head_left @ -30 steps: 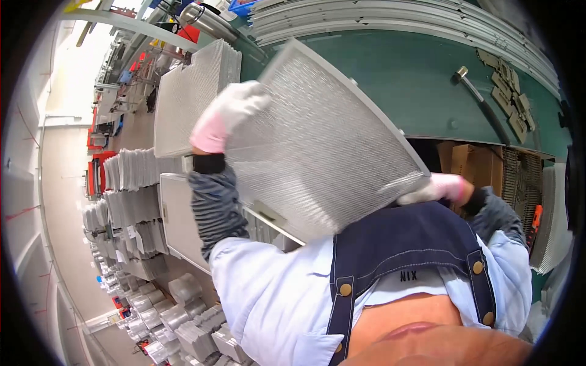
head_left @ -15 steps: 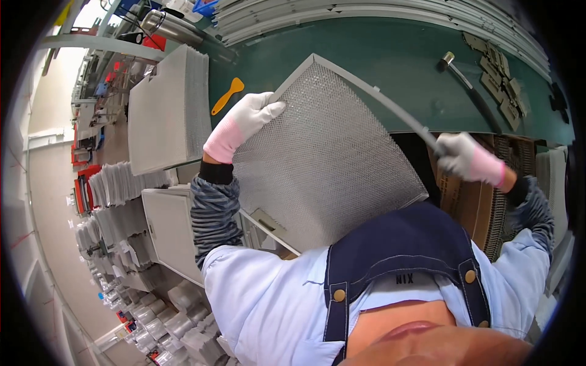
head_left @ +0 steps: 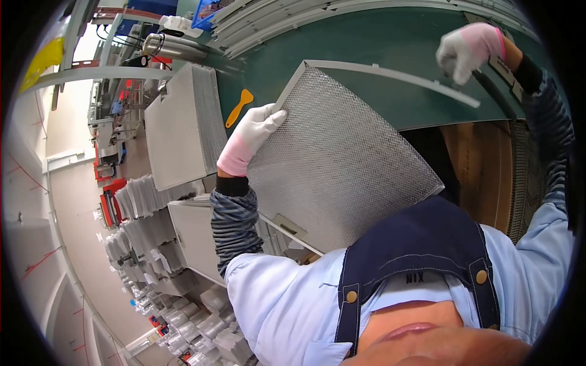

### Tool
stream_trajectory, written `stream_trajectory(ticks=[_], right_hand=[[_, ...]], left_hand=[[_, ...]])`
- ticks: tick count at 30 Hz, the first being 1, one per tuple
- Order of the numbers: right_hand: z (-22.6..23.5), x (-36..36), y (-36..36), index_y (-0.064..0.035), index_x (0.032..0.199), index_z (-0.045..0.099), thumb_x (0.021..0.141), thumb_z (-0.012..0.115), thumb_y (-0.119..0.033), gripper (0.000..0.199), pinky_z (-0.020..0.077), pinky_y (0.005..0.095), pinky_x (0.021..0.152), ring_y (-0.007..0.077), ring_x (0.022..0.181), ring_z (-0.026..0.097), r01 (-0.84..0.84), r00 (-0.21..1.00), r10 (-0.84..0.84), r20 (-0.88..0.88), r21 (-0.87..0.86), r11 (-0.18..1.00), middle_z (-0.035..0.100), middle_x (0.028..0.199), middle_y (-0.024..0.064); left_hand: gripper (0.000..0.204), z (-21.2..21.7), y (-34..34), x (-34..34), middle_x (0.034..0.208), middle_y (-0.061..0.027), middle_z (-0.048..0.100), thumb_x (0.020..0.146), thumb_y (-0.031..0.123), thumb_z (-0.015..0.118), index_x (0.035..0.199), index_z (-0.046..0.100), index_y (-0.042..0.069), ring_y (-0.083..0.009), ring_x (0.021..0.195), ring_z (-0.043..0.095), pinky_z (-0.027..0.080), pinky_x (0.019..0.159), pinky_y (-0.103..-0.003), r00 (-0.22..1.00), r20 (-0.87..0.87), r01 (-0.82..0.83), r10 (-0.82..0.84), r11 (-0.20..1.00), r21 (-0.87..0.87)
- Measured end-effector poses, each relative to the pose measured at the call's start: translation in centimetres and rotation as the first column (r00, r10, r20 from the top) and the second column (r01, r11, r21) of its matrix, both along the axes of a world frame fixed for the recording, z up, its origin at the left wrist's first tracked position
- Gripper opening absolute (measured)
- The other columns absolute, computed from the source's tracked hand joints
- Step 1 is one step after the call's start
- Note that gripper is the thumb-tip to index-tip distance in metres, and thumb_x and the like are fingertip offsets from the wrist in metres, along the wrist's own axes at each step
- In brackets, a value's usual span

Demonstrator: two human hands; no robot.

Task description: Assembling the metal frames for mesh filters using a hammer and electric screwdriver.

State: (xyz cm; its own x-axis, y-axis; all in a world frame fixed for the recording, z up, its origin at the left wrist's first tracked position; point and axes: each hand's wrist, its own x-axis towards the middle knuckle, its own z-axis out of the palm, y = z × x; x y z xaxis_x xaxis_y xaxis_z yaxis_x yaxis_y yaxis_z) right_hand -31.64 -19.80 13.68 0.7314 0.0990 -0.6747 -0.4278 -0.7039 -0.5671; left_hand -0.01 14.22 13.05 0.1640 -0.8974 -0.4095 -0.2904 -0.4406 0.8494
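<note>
A silvery mesh panel (head_left: pixel 342 158) leans in front of me, its lower edge against my apron. My left hand (head_left: pixel 259 131), in a white and pink glove, is closed on its upper left edge, thumb on the mesh. A light metal edge strip (head_left: pixel 390 74) starts at the panel's top corner and stands away from the upper right edge, its far end free. My right hand (head_left: pixel 470 52), gloved too, is over the hammer with bent fingers, slightly blurred. Below it shows the hammer's black handle (head_left: pixel 494 94); the head is hidden, and whether I grip it is unclear.
A yellow scraper (head_left: pixel 239 108) lies on the green bench (head_left: pixel 268 67), by a stack of mesh panels (head_left: pixel 183 128). Long metal strips (head_left: pixel 274 27) line the back, near a steel flask (head_left: pixel 174 47). A cardboard box (head_left: pixel 476 171) stands below the bench edge at right.
My right hand has let go of the strip's end and moved up and right to the hammer. The strip now juts out farther from the panel. My left hand keeps its hold.
</note>
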Motion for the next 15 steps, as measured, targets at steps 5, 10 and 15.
stream_trajectory(ticks=[5,10,15], right_hand=[[0.4,9.7,6.3,0.0077,0.115,0.054,0.084,0.069,-0.035,0.056,0.0484,0.0323,0.080,0.0225,0.091,0.060,0.100,0.908,-0.188,0.375,0.242,0.965,0.065,0.095,0.0157],[0.0,13.7,10.4,0.0052,0.114,0.055,0.082,0.070,-0.034,0.053,0.0491,0.0347,0.078,0.0237,0.091,0.061,0.144,0.718,-0.248,0.651,0.209,0.967,0.063,0.099,0.0176],[-0.7,16.6,12.8,0.0056,0.103,0.057,0.079,0.071,-0.031,0.046,0.0507,0.0382,0.073,0.0275,0.085,0.062,0.233,0.432,-0.114,0.894,0.012,0.972,0.062,0.091,0.0163]], left_hand=[[0.034,0.8,0.1,-0.9,0.091,-0.0013,0.061,0.095,0.021,0.054,0.112,0.059,-0.008,-0.0094,0.086,0.052,0.042,0.081,-0.024,0.998,0.061,0.007,-0.003,0.998,-0.067],[0.024,3.0,0.2,-2.1,0.078,0.0048,0.047,0.095,0.019,0.052,0.091,0.056,-0.004,-0.0057,0.076,0.040,0.035,0.069,-0.023,0.974,0.179,-0.132,0.140,0.990,-0.057],[0.025,1.1,1.3,1.3,0.078,0.0079,0.045,0.095,0.026,0.055,0.092,0.057,0.002,-0.0047,0.073,0.038,0.032,0.067,-0.022,0.982,0.158,-0.104,0.102,0.995,0.005]])
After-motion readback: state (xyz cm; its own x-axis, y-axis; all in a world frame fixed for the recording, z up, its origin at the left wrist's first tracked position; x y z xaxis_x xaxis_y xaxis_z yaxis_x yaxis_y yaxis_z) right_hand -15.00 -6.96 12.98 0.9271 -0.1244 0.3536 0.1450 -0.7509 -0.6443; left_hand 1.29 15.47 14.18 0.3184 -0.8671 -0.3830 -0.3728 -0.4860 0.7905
